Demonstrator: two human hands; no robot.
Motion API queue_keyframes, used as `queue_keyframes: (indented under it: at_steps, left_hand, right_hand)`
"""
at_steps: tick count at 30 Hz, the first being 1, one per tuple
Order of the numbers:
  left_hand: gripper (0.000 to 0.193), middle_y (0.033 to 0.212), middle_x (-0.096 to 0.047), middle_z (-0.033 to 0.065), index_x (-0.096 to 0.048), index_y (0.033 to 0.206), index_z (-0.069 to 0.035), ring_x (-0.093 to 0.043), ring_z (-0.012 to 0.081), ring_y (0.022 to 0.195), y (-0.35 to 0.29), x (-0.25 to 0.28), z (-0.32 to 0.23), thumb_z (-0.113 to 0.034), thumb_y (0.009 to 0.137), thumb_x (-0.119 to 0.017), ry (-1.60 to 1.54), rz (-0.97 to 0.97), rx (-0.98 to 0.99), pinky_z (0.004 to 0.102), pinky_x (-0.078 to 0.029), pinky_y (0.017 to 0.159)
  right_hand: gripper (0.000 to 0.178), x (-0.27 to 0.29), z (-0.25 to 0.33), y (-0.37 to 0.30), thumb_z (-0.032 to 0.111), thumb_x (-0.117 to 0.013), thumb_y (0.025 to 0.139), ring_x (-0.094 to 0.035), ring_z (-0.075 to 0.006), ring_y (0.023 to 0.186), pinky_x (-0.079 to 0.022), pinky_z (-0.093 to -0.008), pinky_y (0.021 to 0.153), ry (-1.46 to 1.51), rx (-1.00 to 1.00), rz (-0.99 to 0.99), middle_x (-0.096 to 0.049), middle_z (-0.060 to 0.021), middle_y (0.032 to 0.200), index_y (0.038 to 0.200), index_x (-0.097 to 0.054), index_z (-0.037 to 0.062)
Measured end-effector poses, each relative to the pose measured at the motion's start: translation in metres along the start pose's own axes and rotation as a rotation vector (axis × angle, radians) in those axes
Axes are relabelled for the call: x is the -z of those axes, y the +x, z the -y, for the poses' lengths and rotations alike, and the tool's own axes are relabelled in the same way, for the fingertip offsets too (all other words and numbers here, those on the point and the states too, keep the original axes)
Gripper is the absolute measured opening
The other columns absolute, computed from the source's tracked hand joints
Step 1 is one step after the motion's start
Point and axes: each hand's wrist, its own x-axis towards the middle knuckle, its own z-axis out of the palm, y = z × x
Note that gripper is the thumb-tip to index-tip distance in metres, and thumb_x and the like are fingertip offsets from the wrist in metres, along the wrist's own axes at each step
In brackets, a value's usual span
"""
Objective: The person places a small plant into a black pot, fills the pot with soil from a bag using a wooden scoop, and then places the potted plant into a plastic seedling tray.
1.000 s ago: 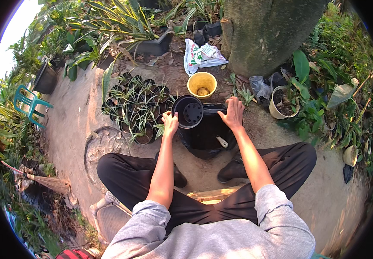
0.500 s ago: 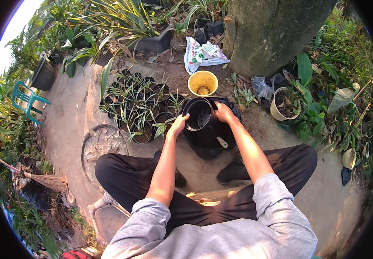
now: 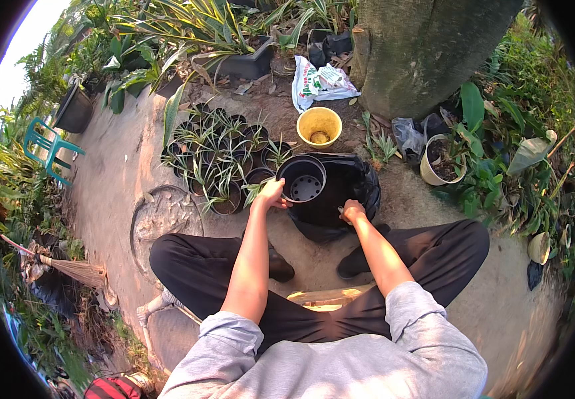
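My left hand grips the rim of a black plastic plant pot, tilted so that the drain holes in its bottom show. The pot is over the left part of a black plastic bag full of dark soil. At the bag's near right side my right hand is closed round the pale handle of a tool whose other end is hidden in the soil. Just beyond the bag stands a yellow pot, with some dirt at its bottom.
Several small black pots with spiky seedlings crowd the ground left of the bag. A white printed sack lies by the tree trunk. A cream pot leans at the right; a green chair and a broom are far left.
My right hand has let go of the black pot and come down to the pale handle in the soil. My left hand still holds the pot, now turned more toward me.
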Motion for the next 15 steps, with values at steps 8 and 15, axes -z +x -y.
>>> queue_keyframes:
  at_steps: [8,15]
  left_hand:
    - [0.048,0.132,-0.054,0.0151,-0.036,0.143,-0.017,-0.068,0.0356,0.095,-0.023,-0.012,0.052,-0.006,0.097,-0.042,-0.097,0.112,-0.153,0.0537,-0.061,0.075]
    - [0.061,0.122,-0.057,0.0213,-0.033,0.141,-0.015,-0.068,0.0413,0.094,-0.004,-0.029,0.072,0.004,0.084,-0.046,-0.241,0.251,-0.027,0.0552,-0.059,0.080]
  right_hand:
    - [0.048,0.008,0.000,-0.014,0.030,-0.086,0.073,-0.064,-0.0323,0.111,-0.054,-0.0400,0.092,0.026,-0.014,0.020,-0.068,-0.0184,0.116,0.108,-0.070,0.0012]
    - [0.040,0.057,-0.037,-0.011,0.031,-0.089,0.066,-0.069,-0.0293,0.098,-0.054,-0.0397,0.085,-0.070,0.226,-0.082,-0.073,-0.0163,0.097,0.096,-0.076,0.0068]
